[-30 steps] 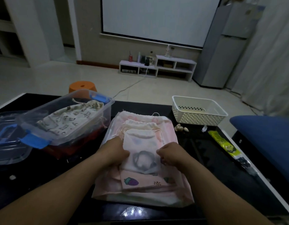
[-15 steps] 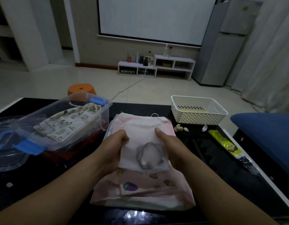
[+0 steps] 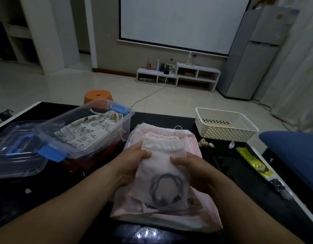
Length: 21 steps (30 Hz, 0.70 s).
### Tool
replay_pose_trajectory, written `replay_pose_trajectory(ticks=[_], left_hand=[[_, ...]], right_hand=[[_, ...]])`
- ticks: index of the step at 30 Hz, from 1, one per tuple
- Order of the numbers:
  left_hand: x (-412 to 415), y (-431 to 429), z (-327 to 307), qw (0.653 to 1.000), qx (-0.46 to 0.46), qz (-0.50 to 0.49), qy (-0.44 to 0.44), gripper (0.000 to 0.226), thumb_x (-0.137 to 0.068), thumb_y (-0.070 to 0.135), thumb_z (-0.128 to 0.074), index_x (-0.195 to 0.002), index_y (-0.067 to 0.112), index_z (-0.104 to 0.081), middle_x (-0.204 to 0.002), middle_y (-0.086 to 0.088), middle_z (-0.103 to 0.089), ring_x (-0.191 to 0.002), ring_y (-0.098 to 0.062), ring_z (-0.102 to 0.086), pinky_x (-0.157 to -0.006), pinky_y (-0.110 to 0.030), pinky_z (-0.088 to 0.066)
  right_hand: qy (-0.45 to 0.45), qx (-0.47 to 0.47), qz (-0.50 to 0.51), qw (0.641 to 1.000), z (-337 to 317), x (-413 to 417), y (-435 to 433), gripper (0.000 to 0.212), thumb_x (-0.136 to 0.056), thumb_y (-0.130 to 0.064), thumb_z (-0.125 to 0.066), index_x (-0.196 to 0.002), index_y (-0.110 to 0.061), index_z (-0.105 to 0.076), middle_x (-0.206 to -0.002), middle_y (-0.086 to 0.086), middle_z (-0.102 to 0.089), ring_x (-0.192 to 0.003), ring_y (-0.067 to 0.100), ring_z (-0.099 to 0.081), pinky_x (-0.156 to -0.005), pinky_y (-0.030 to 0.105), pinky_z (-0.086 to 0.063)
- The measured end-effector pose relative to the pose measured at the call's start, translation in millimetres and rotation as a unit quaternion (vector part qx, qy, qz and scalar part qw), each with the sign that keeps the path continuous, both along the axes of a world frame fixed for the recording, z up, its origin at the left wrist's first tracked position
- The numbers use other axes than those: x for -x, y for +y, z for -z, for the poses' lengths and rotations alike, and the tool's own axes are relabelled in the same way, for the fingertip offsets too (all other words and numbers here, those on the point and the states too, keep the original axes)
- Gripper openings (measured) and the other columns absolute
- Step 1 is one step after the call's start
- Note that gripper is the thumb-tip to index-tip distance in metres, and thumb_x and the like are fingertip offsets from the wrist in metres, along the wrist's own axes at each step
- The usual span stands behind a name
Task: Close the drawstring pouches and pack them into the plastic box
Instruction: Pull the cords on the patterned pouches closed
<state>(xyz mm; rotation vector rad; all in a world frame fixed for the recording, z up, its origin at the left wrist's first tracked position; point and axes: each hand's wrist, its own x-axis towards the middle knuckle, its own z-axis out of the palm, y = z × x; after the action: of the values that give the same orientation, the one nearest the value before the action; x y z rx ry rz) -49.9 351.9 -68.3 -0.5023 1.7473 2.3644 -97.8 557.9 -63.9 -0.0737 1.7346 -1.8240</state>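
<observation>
A small white drawstring pouch [image 3: 162,171] with a dark coiled cable showing through it is lifted above a stack of pink pouches [image 3: 203,217] on the black table. My left hand [image 3: 132,166] grips its left edge and my right hand [image 3: 190,171] grips its right edge, thumbs on top near the gathered mouth. To the left stands the clear plastic box [image 3: 117,127] with blue latches; a cream printed pouch [image 3: 88,131] lies inside it.
The box's clear lid [image 3: 16,155] with a blue handle lies at the far left. A white perforated basket [image 3: 224,124] stands at the back right, small shells [image 3: 205,143] and a yellow packet [image 3: 252,161] near it. A blue cushion [image 3: 292,155] sits at right.
Both hands lifted the white cable pouch off the pink stack and drew it toward me; my grip shifted up toward its gathered mouth.
</observation>
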Motion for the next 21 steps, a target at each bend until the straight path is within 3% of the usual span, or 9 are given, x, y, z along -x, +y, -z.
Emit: replay_pose_trajectory(ticks=[4,9,11,13,15,16,18,21], left_hand=[[4,4,-3,1.000,0.002,0.011,0.016,0.071,-0.090,-0.012,-0.040,-0.142,0.033,-0.057,-0.126,-0.018,-0.070,-0.110,-0.041,-0.070,-0.082,-0.045,-0.062],[9,8,-2,0.999,0.020,0.045,0.020,0.079,-0.087,-0.009,-0.040,-0.145,0.044,-0.053,-0.131,-0.013,-0.067,-0.112,-0.041,-0.070,-0.092,-0.056,-0.059],[11,10,-1,0.998,0.015,0.047,0.024,0.073,-0.090,-0.005,-0.043,-0.146,0.042,-0.052,-0.131,-0.012,-0.066,-0.113,-0.038,-0.069,-0.098,-0.055,-0.056],[12,14,-6,0.999,-0.022,0.031,0.036,0.050,-0.100,0.009,-0.049,-0.143,0.033,-0.056,-0.127,-0.011,-0.069,-0.109,-0.030,-0.071,-0.096,-0.046,-0.059],[13,17,-11,0.997,-0.070,0.000,0.040,0.029,-0.107,0.024,-0.050,-0.131,0.020,-0.066,-0.124,-0.016,-0.072,-0.105,-0.029,-0.073,-0.093,-0.043,-0.059],[15,17,-10,0.996,-0.078,-0.020,0.035,0.030,-0.108,0.027,-0.049,-0.124,0.014,-0.070,-0.121,-0.020,-0.073,-0.103,-0.032,-0.073,-0.093,-0.044,-0.059],[20,16,-6,0.994,-0.080,-0.062,0.028,0.033,-0.109,0.027,-0.048,-0.118,0.007,-0.072,-0.110,-0.024,-0.074,-0.094,-0.034,-0.073,-0.089,-0.047,-0.059],[24,17,-3,0.991,-0.094,-0.097,0.024,0.023,-0.105,0.019,-0.054,-0.108,0.007,-0.074,-0.096,-0.020,-0.074,-0.077,-0.030,-0.073,-0.074,-0.041,-0.062]], right_hand=[[0.018,0.049,0.078,0.996,4,11,-4,0.039,-0.108,-0.039,-0.049,-0.134,-0.017,-0.067,-0.127,0.010,-0.073,-0.117,0.031,-0.070,-0.110,0.051,-0.048],[0.024,0.064,0.132,0.989,5,20,-8,0.035,-0.107,-0.034,-0.053,-0.129,-0.012,-0.071,-0.123,0.014,-0.074,-0.116,0.033,-0.070,-0.110,0.052,-0.049],[0.028,0.065,0.145,0.987,5,22,-10,0.030,-0.104,-0.028,-0.059,-0.124,-0.010,-0.073,-0.121,0.017,-0.074,-0.116,0.036,-0.070,-0.111,0.055,-0.049],[0.043,0.053,0.160,0.985,6,22,-11,0.026,-0.101,-0.025,-0.063,-0.116,-0.009,-0.077,-0.118,0.017,-0.075,-0.115,0.037,-0.070,-0.110,0.056,-0.049],[0.046,0.028,0.164,0.985,5,20,-13,0.024,-0.098,-0.029,-0.066,-0.110,-0.014,-0.080,-0.117,0.012,-0.076,-0.115,0.036,-0.069,-0.110,0.058,-0.047],[0.042,0.022,0.168,0.985,4,17,-14,0.023,-0.097,-0.031,-0.067,-0.109,-0.017,-0.081,-0.117,0.010,-0.076,-0.116,0.035,-0.069,-0.110,0.058,-0.048],[0.027,0.029,0.186,0.982,1,14,-14,0.022,-0.098,-0.027,-0.066,-0.111,-0.015,-0.080,-0.115,0.008,-0.077,-0.109,0.030,-0.072,-0.097,0.047,-0.057],[-0.016,0.065,0.206,0.976,-8,12,-13,0.020,-0.100,-0.022,-0.065,-0.113,-0.012,-0.077,-0.093,0.004,-0.080,-0.074,0.017,-0.076,-0.055,0.025,-0.057]])
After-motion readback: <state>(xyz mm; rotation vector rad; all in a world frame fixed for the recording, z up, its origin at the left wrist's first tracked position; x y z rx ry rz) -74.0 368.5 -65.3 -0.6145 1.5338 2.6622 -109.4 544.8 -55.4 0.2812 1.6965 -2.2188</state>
